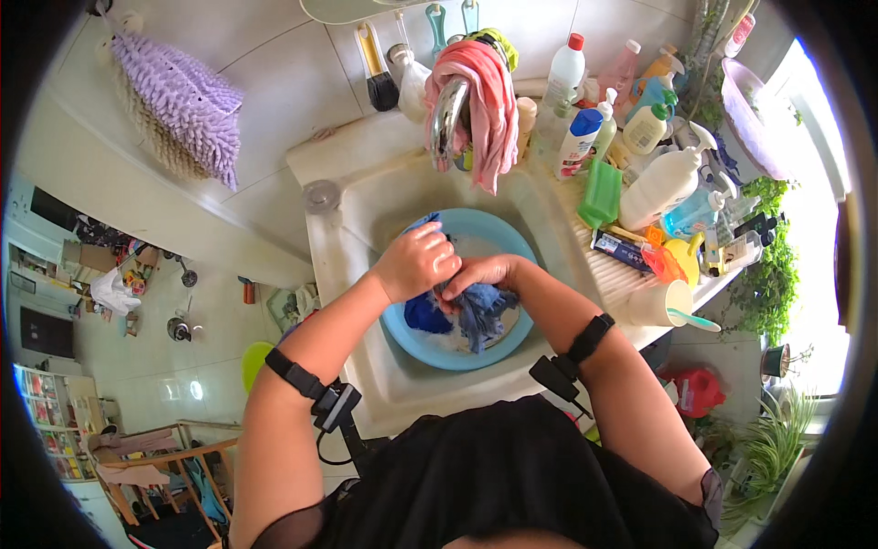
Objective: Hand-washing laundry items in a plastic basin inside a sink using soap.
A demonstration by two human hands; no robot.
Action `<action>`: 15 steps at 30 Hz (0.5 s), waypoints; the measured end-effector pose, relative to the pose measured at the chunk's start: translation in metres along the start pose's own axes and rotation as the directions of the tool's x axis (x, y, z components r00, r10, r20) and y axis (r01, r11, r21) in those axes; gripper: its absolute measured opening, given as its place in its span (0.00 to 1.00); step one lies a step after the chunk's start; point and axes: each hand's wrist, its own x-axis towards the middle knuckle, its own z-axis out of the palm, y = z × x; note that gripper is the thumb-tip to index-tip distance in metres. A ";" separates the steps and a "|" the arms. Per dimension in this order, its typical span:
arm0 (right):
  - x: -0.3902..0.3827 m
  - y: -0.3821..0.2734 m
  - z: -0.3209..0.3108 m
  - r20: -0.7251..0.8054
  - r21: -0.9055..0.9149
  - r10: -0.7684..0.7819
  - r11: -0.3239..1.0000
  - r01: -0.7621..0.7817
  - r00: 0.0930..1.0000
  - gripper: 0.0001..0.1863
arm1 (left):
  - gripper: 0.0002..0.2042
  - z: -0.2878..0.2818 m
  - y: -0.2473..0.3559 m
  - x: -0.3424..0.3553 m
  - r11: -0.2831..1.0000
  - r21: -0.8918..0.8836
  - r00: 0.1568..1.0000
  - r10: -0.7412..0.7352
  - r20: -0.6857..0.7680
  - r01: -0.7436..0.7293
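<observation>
- The cream sink (370, 380) fills the middle of the frame and surrounds the work; its walls should catch splashes, so leaning well over it seems sensible.
- The light-blue round basin (448, 361) sits inside the sink at the centre of the frame; working within its rim would probably let drips fall back in.
- A pink towel (494, 119) hangs over the chrome faucet (446, 128) at upper centre, beyond the hands; short strokes near the basin's middle should avoid brushing it.
- The left hand (421, 263) is closed in a fist on cloth, its back hiding most of what it grips; a firm anchor here seems best.
- The right hand (485, 272) is clamped on the same bunch, thumb toward the left hand; rubbing or twisting against that anchor would likely work best with even pressure.
- The blue-grey cloth (482, 316) is bunched between the hands, just right of centre, its loose end hanging over the basin; shifting the grip would expose fresh folds.
- A dark-blue cloth (425, 314) lies in the basin's left part, among whitish, foamy-looking patches (476, 245); holding the bunch clear of it should prevent tangling.
</observation>
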 end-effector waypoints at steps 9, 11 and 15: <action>-0.017 0.026 0.005 -0.549 -0.635 -0.350 0.765 -0.106 0.759 0.28 | 0.04 0.011 0.020 0.006 0.809 -0.020 0.758 -0.542 0.363 0.588; -0.016 0.010 0.021 -0.694 -0.694 -0.346 0.557 -0.457 0.632 0.25 | 0.06 0.017 0.037 0.002 0.659 -0.099 0.634 -0.655 0.412 0.745; -0.009 0.027 0.004 -0.604 -0.795 -0.576 0.386 -0.468 0.551 0.20 | 0.07 0.042 0.056 -0.005 0.001 -0.464 0.308 -0.749 0.586 0.886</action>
